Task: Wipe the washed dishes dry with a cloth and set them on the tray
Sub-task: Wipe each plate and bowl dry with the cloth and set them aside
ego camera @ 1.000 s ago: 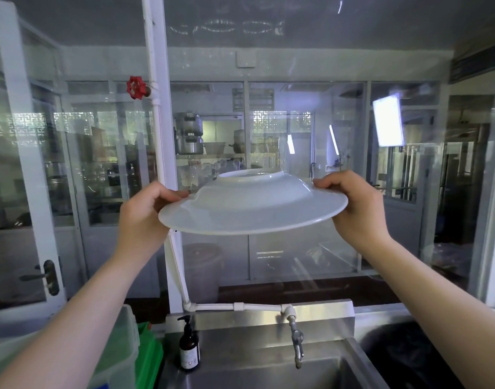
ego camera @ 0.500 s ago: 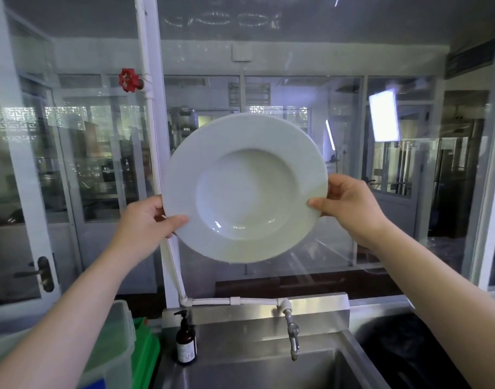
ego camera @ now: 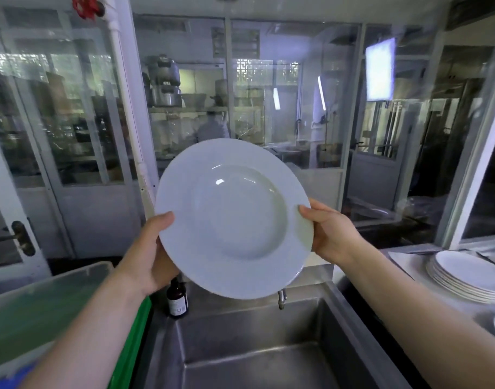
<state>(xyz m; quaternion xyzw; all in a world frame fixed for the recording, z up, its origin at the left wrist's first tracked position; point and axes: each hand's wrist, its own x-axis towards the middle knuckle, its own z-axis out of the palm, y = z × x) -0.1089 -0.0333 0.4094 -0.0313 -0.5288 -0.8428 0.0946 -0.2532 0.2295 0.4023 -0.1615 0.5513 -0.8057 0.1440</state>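
Above the sink, left hand and right hand pinch opposite rims of the plate, tilted face-on; stacked plates lie rightward.

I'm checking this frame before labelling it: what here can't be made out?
- Plate underside: faces away in the head view, so whether it is dry is unknown.
- Left hand and right hand fingers: behind the rim.
- Bottle top: hidden by the plate and left hand.
- Tap: only its tip shows below the plate.
- Stack of plates: cut by the right edge.
- Cloth and tray: not in view.
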